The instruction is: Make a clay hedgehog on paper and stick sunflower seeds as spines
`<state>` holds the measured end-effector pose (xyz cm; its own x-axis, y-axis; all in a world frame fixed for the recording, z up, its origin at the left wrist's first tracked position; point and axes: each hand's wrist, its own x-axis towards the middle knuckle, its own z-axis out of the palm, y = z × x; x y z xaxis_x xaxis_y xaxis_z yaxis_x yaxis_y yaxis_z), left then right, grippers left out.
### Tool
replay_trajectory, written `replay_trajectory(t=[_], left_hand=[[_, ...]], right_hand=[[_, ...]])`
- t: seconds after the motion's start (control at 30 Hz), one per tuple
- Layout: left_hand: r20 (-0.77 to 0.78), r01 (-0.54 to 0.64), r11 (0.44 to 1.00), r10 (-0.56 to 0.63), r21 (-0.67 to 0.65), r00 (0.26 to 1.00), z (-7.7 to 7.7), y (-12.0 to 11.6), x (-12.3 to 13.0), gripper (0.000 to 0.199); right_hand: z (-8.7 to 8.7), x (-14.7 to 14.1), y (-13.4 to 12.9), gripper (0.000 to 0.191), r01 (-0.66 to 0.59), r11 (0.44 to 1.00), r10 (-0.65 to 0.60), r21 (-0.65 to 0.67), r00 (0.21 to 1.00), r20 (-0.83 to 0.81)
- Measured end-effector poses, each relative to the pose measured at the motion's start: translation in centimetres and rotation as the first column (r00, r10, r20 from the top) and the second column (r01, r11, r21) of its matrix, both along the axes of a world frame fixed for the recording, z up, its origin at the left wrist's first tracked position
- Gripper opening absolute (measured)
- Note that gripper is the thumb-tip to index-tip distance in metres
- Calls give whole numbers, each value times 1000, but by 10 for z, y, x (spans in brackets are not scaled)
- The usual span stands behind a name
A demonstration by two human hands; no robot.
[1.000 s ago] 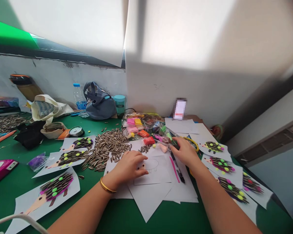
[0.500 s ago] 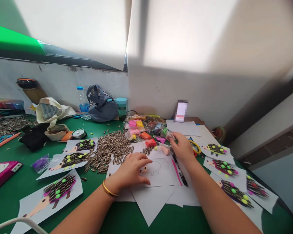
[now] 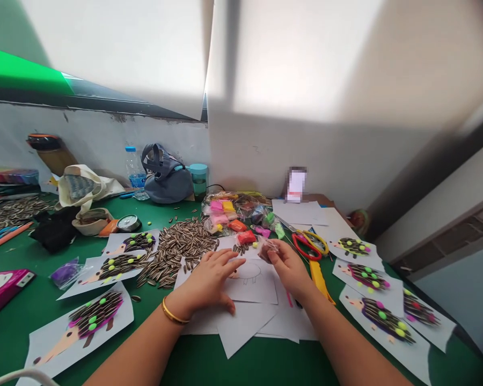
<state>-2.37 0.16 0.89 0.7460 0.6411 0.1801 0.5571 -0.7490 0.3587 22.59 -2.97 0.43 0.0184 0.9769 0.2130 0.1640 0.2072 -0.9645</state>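
Drawn back from the heap of clay packets (image 3: 225, 212) since half a second earlier, the right hand (image 3: 290, 268) is now beside the upper right corner of the drawing sheet (image 3: 255, 293), with a brown packet (image 3: 268, 251) showing between its thumb and fingers.

Largest of the things at hand, the sheet lies flat on loose papers (image 3: 241, 328) in front of the person. It should be light, easily creased and apt to slide on the paper below, so it is best steadied by flat fingers near an edge. It is white, with a thin outline of a rounded body and short legs. The left hand (image 3: 207, 279) is spread over its left part, thumb well apart from the fingers; whether it presses down cannot be told.

Smaller, the packet is pinched above the sheet's upper right part. It will likely feel very light, with soft, squeezable contents inside slippery film; a loose edge of the wrapping is the better hold, since a hard squeeze could dent the filling. Its film is clear, crinkled and glossy.

Smallest is the peach-coloured head (image 3: 233, 274) at the outline's left end, partly hidden by the left fingers. It is probably soft and easily smudged, so better left untouched.
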Motion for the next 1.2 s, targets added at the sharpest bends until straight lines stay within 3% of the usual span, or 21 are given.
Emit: replay_trajectory(t=[0.07,0.13,0.2,0.23,0.37,0.53,0.63,0.8,0.97,1.13,1.2], left_hand=[[66,-13,1000,14,-11,998,5,-1,1,99],[197,-49,997,58,-52,979,9,-5,6,70],[373,-121,981,170,-151,912,12,-10,13,36],[445,-132,965,224,-229,867,12,-13,18,31],[560,-72,852,402,-519,725,9,-20,31,27],[585,39,761,464,-647,665,11,-21,34,25],[574,22,774,449,-632,685,11,-21,34,20],[596,27,787,444,-616,669,8,-24,39,20],[678,5,812,484,-584,553,15,-24,48,18],[649,-55,814,500,-579,574,32,-9,47,13],[655,-75,816,512,-574,556,37,-4,47,14]], right_hand=[[4,-3,-5,40,-22,1000,21,12,999,43],[7,-6,-10,38,-35,997,25,67,990,138],[10,-10,-15,36,-38,987,-8,154,957,288],[11,-13,-18,36,-45,980,-28,192,932,362],[15,-20,-23,40,-95,954,-69,283,852,518],[15,-22,-22,20,-119,950,-78,288,805,588],[13,-22,-23,14,-130,961,-42,243,802,596],[11,-26,-23,34,-109,992,50,58,784,619],[13,-30,-22,38,-126,978,-2,168,795,607],[34,-27,-21,58,-178,975,89,132,860,503],[43,-25,-19,50,-207,971,129,122,877,463]])
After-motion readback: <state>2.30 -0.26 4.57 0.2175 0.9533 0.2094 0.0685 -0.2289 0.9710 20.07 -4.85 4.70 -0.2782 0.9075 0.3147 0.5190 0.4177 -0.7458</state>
